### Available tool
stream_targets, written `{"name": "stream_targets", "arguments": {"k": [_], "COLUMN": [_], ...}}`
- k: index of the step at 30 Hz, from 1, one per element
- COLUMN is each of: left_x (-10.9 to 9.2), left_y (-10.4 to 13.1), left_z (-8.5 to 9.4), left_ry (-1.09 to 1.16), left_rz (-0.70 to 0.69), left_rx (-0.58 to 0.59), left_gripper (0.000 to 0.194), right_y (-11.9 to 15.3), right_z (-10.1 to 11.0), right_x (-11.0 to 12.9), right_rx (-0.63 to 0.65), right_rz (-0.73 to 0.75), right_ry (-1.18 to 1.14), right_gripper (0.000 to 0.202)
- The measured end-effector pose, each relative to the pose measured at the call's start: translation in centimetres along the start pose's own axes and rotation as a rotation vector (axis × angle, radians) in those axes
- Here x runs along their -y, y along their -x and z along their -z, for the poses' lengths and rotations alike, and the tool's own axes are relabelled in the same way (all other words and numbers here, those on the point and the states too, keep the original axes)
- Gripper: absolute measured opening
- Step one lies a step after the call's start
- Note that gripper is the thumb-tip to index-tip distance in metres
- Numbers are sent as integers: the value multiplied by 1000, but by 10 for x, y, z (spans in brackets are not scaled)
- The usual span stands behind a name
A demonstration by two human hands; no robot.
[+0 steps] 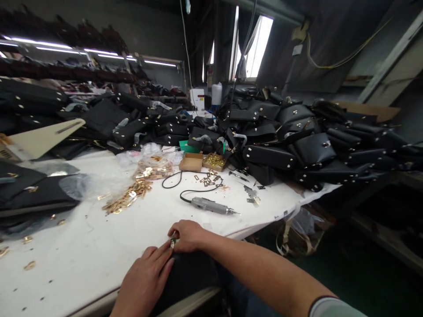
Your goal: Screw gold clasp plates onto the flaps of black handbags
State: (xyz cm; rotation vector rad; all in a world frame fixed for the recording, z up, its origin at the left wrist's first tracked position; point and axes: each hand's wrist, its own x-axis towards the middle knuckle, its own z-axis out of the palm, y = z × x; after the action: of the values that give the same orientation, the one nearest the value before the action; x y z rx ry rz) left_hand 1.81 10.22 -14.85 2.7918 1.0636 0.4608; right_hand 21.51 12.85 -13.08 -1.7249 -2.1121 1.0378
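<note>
A black bag point(191, 277) lies at the table's front edge, below my hands. A small metal clasp point(172, 242) shows at the bag's upper edge, between my hands. My right hand point(185, 235) has its fingers curled and pinched on the clasp from the right. My left hand point(147, 275) rests over the bag's left part, its fingers pressed together and their tips on the clasp's left side. Beyond my hands a grey electric screwdriver point(211, 205) lies on its side, its bit pointing right.
On the white table point(76, 259) lie a pile of gold metal plates point(128, 197), an open cardboard box point(191, 162) and a box of gold hardware point(214, 161). Black bags point(271, 157) are heaped along the back. A cable loops behind the screwdriver.
</note>
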Motion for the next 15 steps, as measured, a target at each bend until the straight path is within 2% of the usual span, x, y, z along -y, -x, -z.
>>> {"name": "stream_targets", "arguments": {"k": [6,10,12,15], "left_x": [2,3,6,9], "left_y": [2,5,7,9], "left_z": [-3,-9,-14,-19], "left_ry": [-42,-97,-112,-122], "left_rz": [-9,-34,-62,-93], "left_rx": [-55,-108,-160,-234], "left_gripper": [31,34,34,34], "right_y": [0,12,19,29], "right_z": [0,4,16,51], "right_x": [0,-12,-25,-50], "right_rx": [-2,-126,-246,-382], "right_rz": [-8,63,61,-55], "right_ry": [-19,-175,-184,3], "right_gripper": [50,50,38,24]}}
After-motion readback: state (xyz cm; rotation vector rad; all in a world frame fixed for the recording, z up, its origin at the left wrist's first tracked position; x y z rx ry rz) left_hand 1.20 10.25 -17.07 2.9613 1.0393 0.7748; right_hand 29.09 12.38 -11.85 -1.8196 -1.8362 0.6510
